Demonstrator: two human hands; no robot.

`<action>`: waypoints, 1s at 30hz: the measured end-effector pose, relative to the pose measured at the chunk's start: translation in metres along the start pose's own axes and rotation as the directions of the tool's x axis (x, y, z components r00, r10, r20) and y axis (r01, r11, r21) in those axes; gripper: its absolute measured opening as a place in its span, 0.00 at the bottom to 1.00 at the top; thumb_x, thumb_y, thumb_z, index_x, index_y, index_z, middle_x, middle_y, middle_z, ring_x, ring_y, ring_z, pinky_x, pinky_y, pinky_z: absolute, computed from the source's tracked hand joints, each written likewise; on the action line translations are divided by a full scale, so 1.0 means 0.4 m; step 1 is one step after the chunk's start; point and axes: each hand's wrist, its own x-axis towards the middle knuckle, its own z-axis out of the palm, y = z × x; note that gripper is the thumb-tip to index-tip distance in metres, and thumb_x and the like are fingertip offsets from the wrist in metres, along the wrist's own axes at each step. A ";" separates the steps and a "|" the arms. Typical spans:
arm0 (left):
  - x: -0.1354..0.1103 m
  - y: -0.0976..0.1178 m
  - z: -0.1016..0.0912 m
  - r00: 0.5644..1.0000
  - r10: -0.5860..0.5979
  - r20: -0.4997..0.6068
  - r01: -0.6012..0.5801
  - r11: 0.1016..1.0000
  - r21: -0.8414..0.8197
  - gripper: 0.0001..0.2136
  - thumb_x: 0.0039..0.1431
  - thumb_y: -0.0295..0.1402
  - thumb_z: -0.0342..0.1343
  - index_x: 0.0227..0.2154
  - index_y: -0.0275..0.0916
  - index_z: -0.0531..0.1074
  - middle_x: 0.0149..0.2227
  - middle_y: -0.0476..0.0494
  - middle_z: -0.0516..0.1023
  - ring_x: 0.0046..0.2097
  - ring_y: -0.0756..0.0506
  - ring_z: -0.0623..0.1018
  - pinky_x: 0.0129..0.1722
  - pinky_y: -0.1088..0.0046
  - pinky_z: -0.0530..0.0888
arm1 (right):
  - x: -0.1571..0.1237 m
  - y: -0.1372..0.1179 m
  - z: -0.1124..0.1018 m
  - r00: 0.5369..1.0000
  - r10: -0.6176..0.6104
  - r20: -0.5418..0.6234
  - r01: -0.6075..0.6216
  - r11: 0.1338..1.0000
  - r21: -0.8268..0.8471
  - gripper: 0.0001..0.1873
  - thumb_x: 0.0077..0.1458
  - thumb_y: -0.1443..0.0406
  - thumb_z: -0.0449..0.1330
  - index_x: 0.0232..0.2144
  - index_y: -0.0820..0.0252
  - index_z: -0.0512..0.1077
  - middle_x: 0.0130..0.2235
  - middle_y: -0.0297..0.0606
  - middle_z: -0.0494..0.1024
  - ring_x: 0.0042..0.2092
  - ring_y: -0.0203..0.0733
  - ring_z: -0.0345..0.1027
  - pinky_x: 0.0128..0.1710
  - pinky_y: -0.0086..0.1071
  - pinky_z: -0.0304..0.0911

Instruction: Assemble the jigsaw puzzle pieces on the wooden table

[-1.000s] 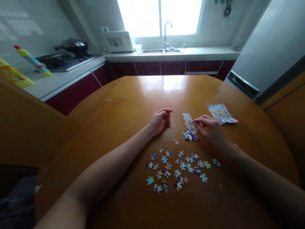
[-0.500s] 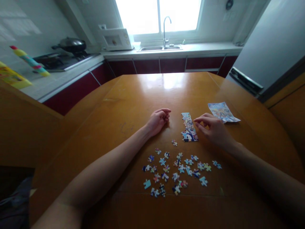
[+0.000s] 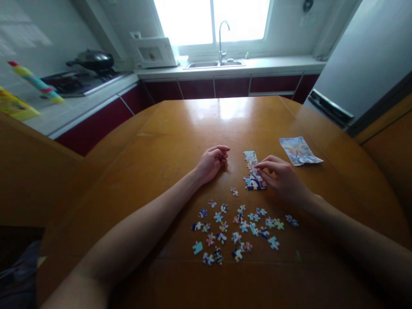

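Note:
Loosely curled, my left hand (image 3: 212, 163) rests on its side on the table, its index finger stretched out and nothing visible in it. To its right lies a narrow joined strip of jigsaw puzzle (image 3: 251, 160), with a blue-and-white figure at its near end. My right hand (image 3: 278, 174) reaches over the strip's right edge, thumb and index fingertips close together. Whether a small piece is between those fingertips is hidden. Nearer to me, several loose puzzle pieces (image 3: 244, 226) are scattered, with a single piece (image 3: 234, 191) just below the strip.
A creased picture sheet (image 3: 298, 150) lies on the wooden table (image 3: 180, 128) beyond my right hand. Past the table are a sink (image 3: 202, 65), a microwave (image 3: 154, 52) and a wok (image 3: 93, 61) on the stove. A fridge (image 3: 357, 64) stands at the right.
My right hand has shifted left, from beside the puzzle strip to over its right edge, fingertips now on or just above it. My left hand stays in place.

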 end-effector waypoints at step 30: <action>-0.004 0.007 0.006 0.999 0.009 0.040 -0.007 0.999 -0.038 0.10 0.41 0.19 0.52 0.27 0.31 0.75 0.22 0.49 0.64 0.25 0.53 0.65 0.26 0.78 0.64 | -0.019 -0.072 0.006 0.990 -0.113 0.090 0.103 0.989 0.109 0.07 0.60 0.66 0.60 0.39 0.57 0.78 0.38 0.42 0.76 0.41 0.43 0.69 0.42 0.37 0.65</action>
